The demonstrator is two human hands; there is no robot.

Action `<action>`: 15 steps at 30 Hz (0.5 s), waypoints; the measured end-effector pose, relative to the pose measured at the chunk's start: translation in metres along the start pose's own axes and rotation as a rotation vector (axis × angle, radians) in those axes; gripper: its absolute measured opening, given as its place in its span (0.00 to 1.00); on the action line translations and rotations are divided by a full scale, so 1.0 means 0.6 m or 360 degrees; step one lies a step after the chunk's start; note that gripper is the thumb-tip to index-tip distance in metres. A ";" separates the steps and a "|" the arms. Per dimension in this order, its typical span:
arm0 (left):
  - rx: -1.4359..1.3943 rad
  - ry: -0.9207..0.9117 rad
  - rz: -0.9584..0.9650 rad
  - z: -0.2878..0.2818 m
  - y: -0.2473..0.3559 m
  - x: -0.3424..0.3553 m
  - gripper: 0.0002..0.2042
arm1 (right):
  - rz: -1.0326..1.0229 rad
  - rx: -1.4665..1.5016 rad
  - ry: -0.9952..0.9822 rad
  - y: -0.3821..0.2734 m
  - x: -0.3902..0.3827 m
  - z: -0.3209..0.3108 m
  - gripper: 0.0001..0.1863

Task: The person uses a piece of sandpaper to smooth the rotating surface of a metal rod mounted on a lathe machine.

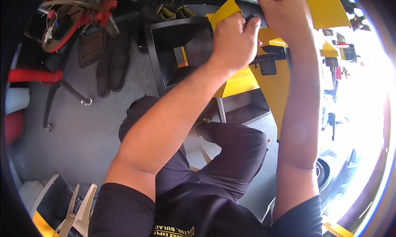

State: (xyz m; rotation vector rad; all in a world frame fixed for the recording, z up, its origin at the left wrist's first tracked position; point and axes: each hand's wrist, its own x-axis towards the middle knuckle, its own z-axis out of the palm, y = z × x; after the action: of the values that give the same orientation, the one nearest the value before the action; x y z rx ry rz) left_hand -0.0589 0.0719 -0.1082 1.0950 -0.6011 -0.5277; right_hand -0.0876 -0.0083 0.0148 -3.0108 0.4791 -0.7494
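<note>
Head | left hand point(234, 41) clenched on dark piece point(250, 9) | right hand point(287, 15) beside it, grip unclear

Black short-sleeved shirt point(231, 212) with yellow lettering point(175, 231), dark trousers point(231, 154)

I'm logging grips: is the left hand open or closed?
Closed: the left hand is curled like a fist, its knuckles bent.
</note>
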 end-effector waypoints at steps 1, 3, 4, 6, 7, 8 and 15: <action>0.0016 -0.0003 0.0009 -0.014 -0.002 0.006 0.13 | -0.0275 -0.0208 0.0188 -0.004 -0.003 0.006 0.11; 0.0070 0.0000 0.0060 -0.035 -0.002 0.016 0.12 | -0.0284 -0.0202 0.0291 -0.015 -0.016 0.005 0.11; 0.0141 0.0004 -0.0065 -0.037 0.001 0.012 0.12 | -0.0032 0.0022 0.0227 -0.020 -0.020 0.007 0.10; 0.0112 -0.0002 -0.0025 -0.027 0.011 -0.001 0.12 | 0.0225 0.0236 0.0169 -0.030 -0.010 0.004 0.10; 0.0080 -0.0009 0.0000 -0.023 0.018 -0.010 0.12 | 0.0221 0.0243 0.0034 -0.039 0.006 0.003 0.10; 0.0136 -0.0005 -0.0115 -0.028 0.023 -0.020 0.13 | 0.0217 0.0250 -0.0100 -0.042 0.014 0.002 0.10; -0.0052 0.0065 0.0003 -0.075 0.028 0.008 0.13 | -0.0115 0.0039 0.0217 -0.064 -0.017 -0.004 0.10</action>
State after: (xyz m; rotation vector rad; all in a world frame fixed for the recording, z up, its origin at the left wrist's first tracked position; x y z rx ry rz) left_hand -0.0233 0.1045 -0.1069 1.0717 -0.5564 -0.5106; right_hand -0.0861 0.0314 0.0151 -2.9817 0.3623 -0.9631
